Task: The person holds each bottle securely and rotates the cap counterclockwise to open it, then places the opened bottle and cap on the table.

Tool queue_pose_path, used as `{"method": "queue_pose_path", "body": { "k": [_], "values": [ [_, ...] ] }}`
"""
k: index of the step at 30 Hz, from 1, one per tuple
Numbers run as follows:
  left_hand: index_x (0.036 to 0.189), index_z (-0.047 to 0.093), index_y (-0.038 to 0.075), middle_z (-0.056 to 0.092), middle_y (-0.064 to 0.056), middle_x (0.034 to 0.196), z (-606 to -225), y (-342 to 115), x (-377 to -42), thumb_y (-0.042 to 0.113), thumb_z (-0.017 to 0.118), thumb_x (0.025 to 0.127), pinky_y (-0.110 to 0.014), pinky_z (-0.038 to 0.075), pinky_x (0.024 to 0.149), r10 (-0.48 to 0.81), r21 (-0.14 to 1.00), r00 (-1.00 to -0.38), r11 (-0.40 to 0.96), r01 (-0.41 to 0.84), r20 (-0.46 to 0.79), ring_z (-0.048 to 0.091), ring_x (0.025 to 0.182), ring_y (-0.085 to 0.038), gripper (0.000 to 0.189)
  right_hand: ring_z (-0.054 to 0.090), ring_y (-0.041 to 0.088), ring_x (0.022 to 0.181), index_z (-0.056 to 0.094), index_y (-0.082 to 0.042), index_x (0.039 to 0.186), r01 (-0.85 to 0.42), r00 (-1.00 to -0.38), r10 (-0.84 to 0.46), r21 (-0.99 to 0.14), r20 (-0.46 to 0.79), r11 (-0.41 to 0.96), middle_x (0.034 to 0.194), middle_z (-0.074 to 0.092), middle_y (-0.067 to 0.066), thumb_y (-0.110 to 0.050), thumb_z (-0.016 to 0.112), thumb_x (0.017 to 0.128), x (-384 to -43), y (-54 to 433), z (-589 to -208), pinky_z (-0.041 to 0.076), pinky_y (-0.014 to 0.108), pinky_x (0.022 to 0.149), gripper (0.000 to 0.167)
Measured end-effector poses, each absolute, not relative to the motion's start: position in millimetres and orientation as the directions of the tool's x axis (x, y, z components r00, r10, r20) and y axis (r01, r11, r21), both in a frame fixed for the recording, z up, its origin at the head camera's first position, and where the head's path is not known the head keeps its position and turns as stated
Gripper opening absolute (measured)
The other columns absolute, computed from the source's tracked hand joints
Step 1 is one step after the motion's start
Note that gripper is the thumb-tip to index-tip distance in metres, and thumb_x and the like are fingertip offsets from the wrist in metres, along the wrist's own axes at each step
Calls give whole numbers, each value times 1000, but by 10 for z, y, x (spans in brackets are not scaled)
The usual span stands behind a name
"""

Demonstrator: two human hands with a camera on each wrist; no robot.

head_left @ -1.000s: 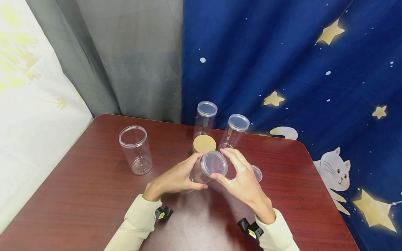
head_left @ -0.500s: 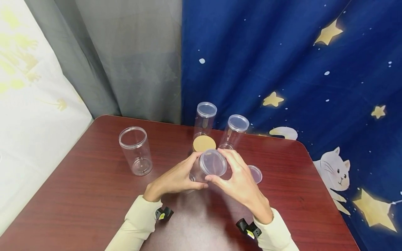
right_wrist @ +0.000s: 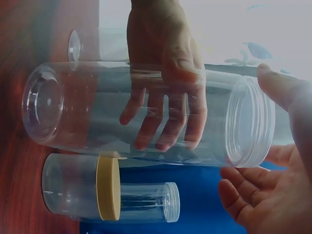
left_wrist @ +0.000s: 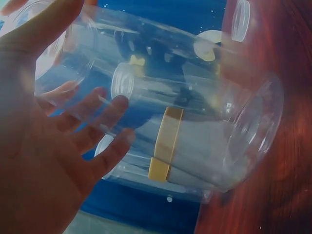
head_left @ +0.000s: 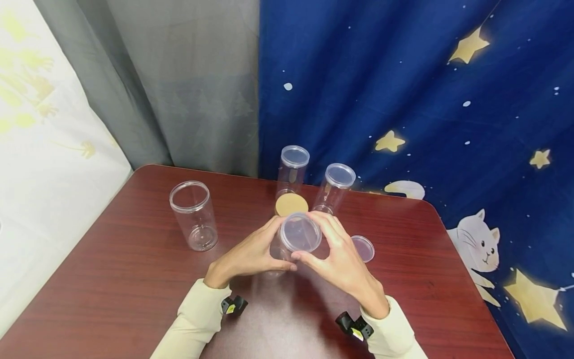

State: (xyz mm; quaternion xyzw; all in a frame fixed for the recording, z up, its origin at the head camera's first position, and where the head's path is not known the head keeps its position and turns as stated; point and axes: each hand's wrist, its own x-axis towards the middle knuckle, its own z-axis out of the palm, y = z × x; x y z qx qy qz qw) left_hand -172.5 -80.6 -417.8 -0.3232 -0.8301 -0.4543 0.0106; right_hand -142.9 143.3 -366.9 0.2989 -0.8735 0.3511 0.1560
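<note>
While the left hand (head_left: 248, 255) grips the body of a tall jar (right_wrist: 78, 117), thumb on one side and fingers on the other, the right hand (head_left: 343, 259) pinches the rim of a clear lid (head_left: 301, 232) on that jar's mouth, its thumb and fingers on opposite edges. The jar is held between the two hands above the middle of the counter (head_left: 112, 279); whether its base touches down, I cannot tell. From how evenly the lid sits, this closing looks well along, though its tightness does not show. Just behind the held jar stands a yellow-topped jar (head_left: 291, 204), and farther back are a narrow jar (head_left: 291, 177) and its twin (head_left: 332, 192), both with clear lids on, so these three seem finished. Near the right hand, on its outer side, a loose lid (head_left: 363, 249) lies flat. Well apart on the left, a lidless jar (head_left: 202, 237) stands upright, which suggests that one covering is left, perhaps with that spare piece, though whether the two fit is not clear.
</note>
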Motion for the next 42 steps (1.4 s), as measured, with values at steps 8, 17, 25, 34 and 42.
{"method": "queue_pose_path", "body": {
  "k": [8, 17, 25, 34, 42],
  "values": [
    [144, 40, 24, 54, 11, 127, -4177, -807, -1728, 46, 89, 70, -33, 49, 98, 538, 774, -798, 370, 514, 273, 57, 111, -5, 92, 47, 17, 131, 48, -13, 144, -654, -754, -434, -503, 493, 565, 142, 52, 0, -33, 87, 75, -1423, 1432, -3675, 43, 40, 105, 82],
    [143, 41, 22, 55, 11, 127, -4181, -813, -1728, 45, 88, 70, -32, 48, 98, 543, 774, -793, 363, 519, 277, 56, 112, -4, 89, 46, 18, 135, 46, -14, 145, -656, -755, -449, -534, 478, 533, 146, 50, 1, -27, 84, 79, -1427, 1427, -3689, 41, 38, 109, 77],
    [142, 41, 23, 55, 12, 127, -4181, -823, -1735, 47, 87, 71, -33, 48, 99, 541, 776, -791, 354, 523, 286, 56, 113, -4, 88, 40, 21, 141, 40, -16, 150, -654, -756, -450, -555, 475, 514, 153, 43, 4, -42, 79, 83, -1444, 1428, -3698, 36, 38, 113, 83],
    [142, 41, 25, 55, 14, 127, -4172, -825, -1734, 47, 87, 71, -33, 47, 100, 534, 777, -796, 356, 518, 286, 55, 114, -3, 86, 46, 18, 132, 46, -15, 144, -592, -797, -339, -536, 500, 601, 142, 49, 2, -62, 78, 74, -1422, 1416, -3698, 42, 43, 107, 90],
    [141, 43, 25, 55, 14, 126, -4169, -832, -1734, 50, 86, 71, -33, 48, 99, 534, 777, -799, 365, 512, 276, 56, 112, -3, 86, 52, 16, 124, 52, -13, 140, -578, -803, -321, -526, 501, 624, 133, 57, 1, -44, 90, 67, -1400, 1368, -3709, 46, 41, 101, 88]
  ]
}}
